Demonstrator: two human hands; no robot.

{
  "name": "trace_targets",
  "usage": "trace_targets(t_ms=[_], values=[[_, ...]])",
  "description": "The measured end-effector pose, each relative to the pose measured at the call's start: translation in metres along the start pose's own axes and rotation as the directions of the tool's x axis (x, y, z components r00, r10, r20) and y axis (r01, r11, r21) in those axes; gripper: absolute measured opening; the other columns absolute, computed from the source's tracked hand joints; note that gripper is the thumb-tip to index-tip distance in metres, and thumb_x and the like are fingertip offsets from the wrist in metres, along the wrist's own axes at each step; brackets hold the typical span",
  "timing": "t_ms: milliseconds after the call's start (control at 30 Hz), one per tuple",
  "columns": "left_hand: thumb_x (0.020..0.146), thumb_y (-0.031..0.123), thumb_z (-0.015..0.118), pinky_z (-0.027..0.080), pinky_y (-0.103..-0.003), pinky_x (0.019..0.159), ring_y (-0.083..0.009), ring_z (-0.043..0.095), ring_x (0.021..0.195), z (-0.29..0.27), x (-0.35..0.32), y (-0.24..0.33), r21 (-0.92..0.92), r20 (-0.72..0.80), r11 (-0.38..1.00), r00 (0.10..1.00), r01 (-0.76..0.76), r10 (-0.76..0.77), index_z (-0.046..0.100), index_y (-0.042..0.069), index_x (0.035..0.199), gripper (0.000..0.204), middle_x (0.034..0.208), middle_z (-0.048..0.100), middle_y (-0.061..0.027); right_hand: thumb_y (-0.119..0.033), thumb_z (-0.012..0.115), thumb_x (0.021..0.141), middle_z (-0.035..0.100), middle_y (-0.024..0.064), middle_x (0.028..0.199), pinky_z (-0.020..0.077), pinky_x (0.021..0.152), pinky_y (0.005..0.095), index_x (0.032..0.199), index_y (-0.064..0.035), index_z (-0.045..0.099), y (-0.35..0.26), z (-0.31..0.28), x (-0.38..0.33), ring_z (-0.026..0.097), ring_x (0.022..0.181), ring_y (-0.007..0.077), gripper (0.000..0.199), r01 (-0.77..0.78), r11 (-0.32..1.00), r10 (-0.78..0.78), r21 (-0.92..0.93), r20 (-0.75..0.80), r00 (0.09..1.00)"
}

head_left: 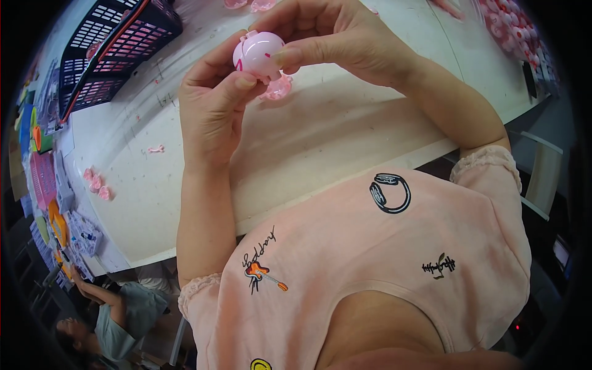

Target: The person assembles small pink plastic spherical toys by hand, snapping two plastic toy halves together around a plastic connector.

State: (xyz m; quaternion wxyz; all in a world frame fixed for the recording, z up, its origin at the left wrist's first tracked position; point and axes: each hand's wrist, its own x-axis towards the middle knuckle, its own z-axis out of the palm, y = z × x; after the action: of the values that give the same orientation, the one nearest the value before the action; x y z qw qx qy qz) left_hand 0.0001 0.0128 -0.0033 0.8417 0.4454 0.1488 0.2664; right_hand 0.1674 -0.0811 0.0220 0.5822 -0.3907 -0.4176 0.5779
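Observation:
A round, glossy pink plastic shell (258,52) with darker pink marks is held up over the table between both my hands. My left hand (217,92) grips it from the left and below, thumb at its lower edge. From the right, my right hand (320,46) pinches it, thumb on its front and fingers behind. Small tabs stick out at its top and bottom. Just below it, a translucent pink plastic piece (279,88) shows, partly covered; whether it touches the shell I cannot tell.
On the white table (308,142) a dark blue basket (114,55) stands at the far left. Small pink parts (97,183) and a thin pink piece (156,149) lie on the left. Many red and pink balls (510,28) are heaped far right. Another person (123,314) sits at lower left.

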Motion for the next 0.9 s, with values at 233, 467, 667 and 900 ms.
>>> trace_targets(t_ms=[233,467,667,900], values=[[0.070,-0.002,0.067,0.054,-0.027,0.072,-0.0191,0.063,0.083,-0.002,0.001,0.000,0.126,-0.054,0.992,0.998,-0.033,0.040,0.054,-0.005,0.111,0.043,0.097,0.061,-0.0147,-0.006,0.063,0.080,0.062,0.0074,0.096,0.0467,0.077,0.0238,0.105,0.0011,0.056,0.004,0.002,0.000,0.058,0.088,0.0126,0.026,0.046,0.995,-0.047,-0.085,-0.011,0.999],[0.074,-0.001,0.064,0.050,-0.023,0.073,-0.0145,0.061,0.080,0.010,0.004,0.003,0.367,-0.211,0.928,0.977,0.063,0.017,0.052,-0.005,0.115,0.044,0.096,0.061,-0.0114,-0.004,0.064,0.078,0.062,0.0061,0.089,0.0486,0.073,0.0229,0.098,0.0005,0.060,0.015,-0.001,0.000,0.059,0.084,0.0113,0.021,0.143,0.921,-0.202,-0.361,-0.129,0.971],[0.077,-0.001,0.061,0.049,-0.026,0.080,-0.0175,0.059,0.091,0.012,-0.004,-0.003,0.370,-0.214,0.928,0.976,0.039,0.044,0.050,-0.005,0.116,0.040,0.104,0.058,-0.0126,-0.003,0.066,0.074,0.063,0.0061,0.082,0.0505,0.065,0.0245,0.092,-0.0037,0.063,0.025,-0.004,0.003,0.060,0.074,0.0135,0.018,0.440,0.550,-0.540,-0.710,0.100,0.836],[0.076,-0.003,0.061,0.050,-0.028,0.078,-0.0186,0.060,0.089,0.014,-0.002,0.000,0.241,-0.168,0.966,0.985,0.088,-0.047,0.051,-0.006,0.114,0.039,0.103,0.058,-0.0129,-0.003,0.066,0.074,0.062,0.0065,0.082,0.0499,0.066,0.0247,0.094,-0.0023,0.061,0.015,-0.003,0.000,0.060,0.076,0.0126,0.021,0.398,0.625,-0.451,-0.672,0.106,0.886]])
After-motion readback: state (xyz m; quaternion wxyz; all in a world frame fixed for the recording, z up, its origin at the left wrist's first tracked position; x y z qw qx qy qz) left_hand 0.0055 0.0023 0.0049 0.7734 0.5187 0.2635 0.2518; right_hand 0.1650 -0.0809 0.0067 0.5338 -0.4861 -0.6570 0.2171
